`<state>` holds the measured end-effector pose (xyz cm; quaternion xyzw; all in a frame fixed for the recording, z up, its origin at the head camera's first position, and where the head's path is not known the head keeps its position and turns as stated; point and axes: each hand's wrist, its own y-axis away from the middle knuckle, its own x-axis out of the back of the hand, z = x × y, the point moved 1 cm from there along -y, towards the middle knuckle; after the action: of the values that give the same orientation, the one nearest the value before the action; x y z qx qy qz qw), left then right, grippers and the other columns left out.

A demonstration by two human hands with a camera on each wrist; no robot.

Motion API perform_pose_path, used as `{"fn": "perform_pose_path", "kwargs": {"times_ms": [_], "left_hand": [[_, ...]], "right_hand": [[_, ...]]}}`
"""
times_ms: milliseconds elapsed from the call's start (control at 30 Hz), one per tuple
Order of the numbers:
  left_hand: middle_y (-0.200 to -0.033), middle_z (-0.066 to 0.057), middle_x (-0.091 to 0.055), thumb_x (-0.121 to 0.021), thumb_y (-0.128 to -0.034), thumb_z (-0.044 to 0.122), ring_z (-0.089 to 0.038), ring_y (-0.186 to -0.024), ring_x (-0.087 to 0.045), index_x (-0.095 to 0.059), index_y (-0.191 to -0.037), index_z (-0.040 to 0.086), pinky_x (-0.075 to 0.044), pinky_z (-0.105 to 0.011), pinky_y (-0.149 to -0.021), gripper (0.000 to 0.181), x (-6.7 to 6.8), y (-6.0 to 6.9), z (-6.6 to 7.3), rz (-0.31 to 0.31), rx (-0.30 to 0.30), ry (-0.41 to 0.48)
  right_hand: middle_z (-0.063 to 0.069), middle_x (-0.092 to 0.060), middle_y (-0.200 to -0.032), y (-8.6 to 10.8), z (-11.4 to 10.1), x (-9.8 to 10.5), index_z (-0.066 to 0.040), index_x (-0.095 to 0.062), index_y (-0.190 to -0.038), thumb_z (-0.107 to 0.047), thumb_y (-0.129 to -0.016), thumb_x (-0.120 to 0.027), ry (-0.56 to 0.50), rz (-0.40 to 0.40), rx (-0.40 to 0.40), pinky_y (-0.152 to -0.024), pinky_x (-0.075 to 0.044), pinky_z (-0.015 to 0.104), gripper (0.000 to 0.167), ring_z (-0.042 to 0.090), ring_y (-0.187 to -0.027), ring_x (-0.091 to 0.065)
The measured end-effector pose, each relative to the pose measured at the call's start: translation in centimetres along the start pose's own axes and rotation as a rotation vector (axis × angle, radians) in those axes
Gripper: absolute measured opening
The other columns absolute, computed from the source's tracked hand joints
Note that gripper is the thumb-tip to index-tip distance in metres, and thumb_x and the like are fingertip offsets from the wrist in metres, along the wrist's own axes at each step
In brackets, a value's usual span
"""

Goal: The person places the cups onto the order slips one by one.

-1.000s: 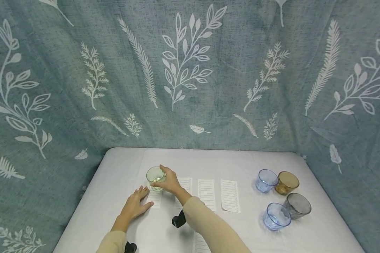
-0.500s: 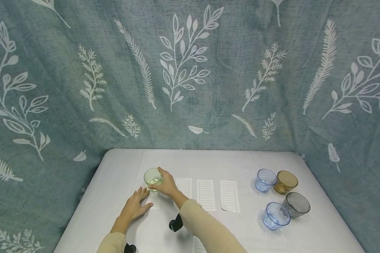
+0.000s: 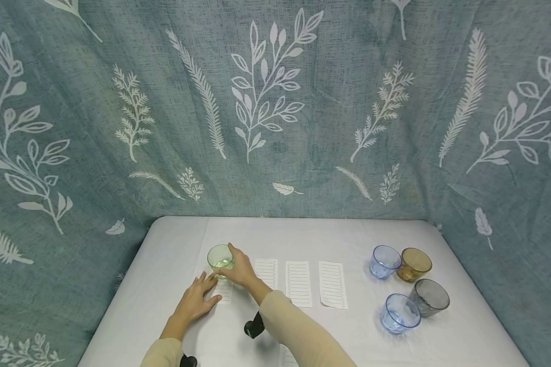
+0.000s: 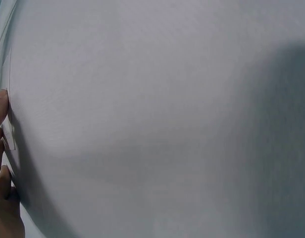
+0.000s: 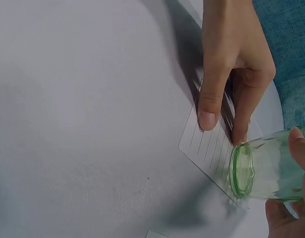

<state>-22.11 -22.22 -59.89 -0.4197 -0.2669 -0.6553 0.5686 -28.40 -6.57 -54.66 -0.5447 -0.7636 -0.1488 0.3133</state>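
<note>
A clear green glass tumbler (image 3: 220, 255) stands at the far end of a lined paper slip (image 3: 223, 294) on the left of the table. My right hand (image 3: 240, 268) grips the tumbler from its right side, thumb in front. Flat on the slip, my left hand (image 3: 194, 300) rests with its fingers spread, their tips close to the tumbler's base. In the right wrist view the green tumbler (image 5: 271, 163) has its base over the slip's end, beside the left hand (image 5: 236, 54). Only a few left-hand fingers (image 4: 0, 109) show at the edge of the left wrist view.
Three more lined slips (image 3: 298, 283) lie in a row to the right, and another (image 3: 287, 357) is partly under the right sleeve. Two blue glasses (image 3: 400, 313), an amber glass (image 3: 414, 264) and a grey glass (image 3: 430, 297) stand at the table's right. A patterned curtain (image 3: 275, 178) hangs behind.
My right hand has shifted the green tumbler slightly left and nearer to me. My left hand has stayed on the slip.
</note>
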Motion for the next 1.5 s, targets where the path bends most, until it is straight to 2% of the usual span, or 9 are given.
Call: {"fn": "perform_pose_path", "kwargs": {"times_ms": [267, 467, 600, 733, 900, 1000, 1100, 1300, 1500], "left_hand": [[-0.138, -0.019, -0.048, -0.069, -0.0834, 0.029, -0.046, -0.131, -0.034, -0.058, -0.125, -0.003, -0.03, -0.06, -0.106, 0.053, 0.0, -0.1, 0.2, 0.001, -0.012, -0.014], [-0.136, -0.02, -0.05, -0.07, -0.0827, 0.027, -0.045, -0.131, -0.035, -0.059, -0.123, -0.003, -0.029, -0.057, -0.108, 0.052, 0.0, -0.2, 0.2, 0.013, -0.02, -0.017], [-0.135, -0.019, -0.051, -0.07, -0.0822, 0.027, -0.045, -0.131, -0.036, -0.059, -0.123, -0.003, -0.03, -0.058, -0.106, 0.052, -0.1, -0.2, 0.2, 0.007, -0.012, -0.011], [-0.136, -0.019, -0.05, -0.07, -0.0821, 0.028, -0.045, -0.131, -0.036, -0.059, -0.124, -0.002, -0.031, -0.059, -0.105, 0.053, -0.3, -0.1, 0.2, 0.001, -0.007, -0.011], [-0.135, -0.019, -0.051, -0.071, -0.0817, 0.028, -0.044, -0.131, -0.036, -0.058, -0.123, -0.003, -0.029, -0.056, -0.108, 0.053, -0.5, -0.1, 0.2, 0.013, -0.022, -0.002], [-0.134, -0.02, -0.051, -0.071, -0.0816, 0.027, -0.045, -0.13, -0.036, -0.058, -0.123, -0.003, -0.029, -0.058, -0.107, 0.053, -0.5, 0.0, 0.3, 0.023, -0.028, 0.004], [-0.136, -0.02, -0.049, -0.07, -0.0823, 0.028, -0.046, -0.131, -0.034, -0.057, -0.125, -0.003, -0.029, -0.062, -0.105, 0.054, -0.3, 0.1, 0.3, 0.015, -0.006, 0.014], [-0.139, -0.019, -0.047, -0.069, -0.0835, 0.029, -0.048, -0.131, -0.033, -0.056, -0.127, -0.001, -0.031, -0.069, -0.099, 0.055, -0.1, 0.1, 0.3, -0.002, 0.02, 0.008], [-0.14, -0.019, -0.045, -0.069, -0.084, 0.029, -0.051, -0.129, -0.032, -0.055, -0.128, -0.001, -0.031, -0.07, -0.097, 0.055, 0.1, 0.2, 0.3, -0.018, 0.033, 0.007]], "right_hand": [[0.021, -0.04, -0.144, 0.2, 0.1, 0.7, 0.005, -0.033, -0.142, -0.026, -0.082, -0.074, 0.0, -0.043, 0.003, -0.108, -0.036, 0.042, 0.08, 0.034, -0.13, -0.042], [0.021, -0.04, -0.143, 0.4, 0.6, 0.7, 0.005, -0.031, -0.143, -0.023, -0.083, -0.072, -0.013, -0.034, 0.014, -0.106, -0.04, 0.04, 0.077, 0.034, -0.127, -0.046], [0.023, -0.04, -0.143, 0.9, 1.1, 0.9, 0.006, -0.028, -0.143, -0.023, -0.083, -0.072, -0.025, -0.026, -0.007, -0.1, -0.045, 0.041, 0.08, 0.037, -0.122, -0.05], [0.027, -0.039, -0.141, 1.9, 1.9, 2.1, 0.009, -0.028, -0.142, -0.019, -0.083, -0.071, -0.079, -0.02, 0.0, -0.092, -0.051, 0.041, 0.078, 0.041, -0.119, -0.051], [0.031, -0.047, -0.133, 3.9, 2.9, 6.1, 0.012, -0.032, -0.139, -0.013, -0.085, -0.069, -0.132, 0.004, 0.025, -0.089, -0.053, 0.041, 0.07, 0.042, -0.111, -0.057], [0.03, -0.053, -0.125, 5.4, 3.7, 9.3, 0.012, -0.036, -0.136, -0.013, -0.085, -0.07, -0.098, 0.046, 0.036, -0.086, -0.055, 0.04, 0.066, 0.04, -0.104, -0.061], [0.028, -0.058, -0.12, 7.2, 4.5, 12.5, 0.01, -0.041, -0.135, -0.013, -0.084, -0.071, -0.044, 0.097, 0.022, -0.084, -0.055, 0.039, 0.064, 0.037, -0.1, -0.062], [0.025, -0.062, -0.114, 11.7, 6.2, 18.2, 0.008, -0.045, -0.133, -0.013, -0.081, -0.073, 0.033, 0.197, -0.027, -0.082, -0.055, 0.043, 0.062, 0.038, -0.098, -0.062], [0.027, -0.062, -0.112, 17.1, 8.7, 22.2, 0.011, -0.046, -0.13, -0.014, -0.081, -0.074, 0.154, 0.302, -0.044, -0.08, -0.055, 0.046, 0.061, 0.04, -0.098, -0.061]]}}
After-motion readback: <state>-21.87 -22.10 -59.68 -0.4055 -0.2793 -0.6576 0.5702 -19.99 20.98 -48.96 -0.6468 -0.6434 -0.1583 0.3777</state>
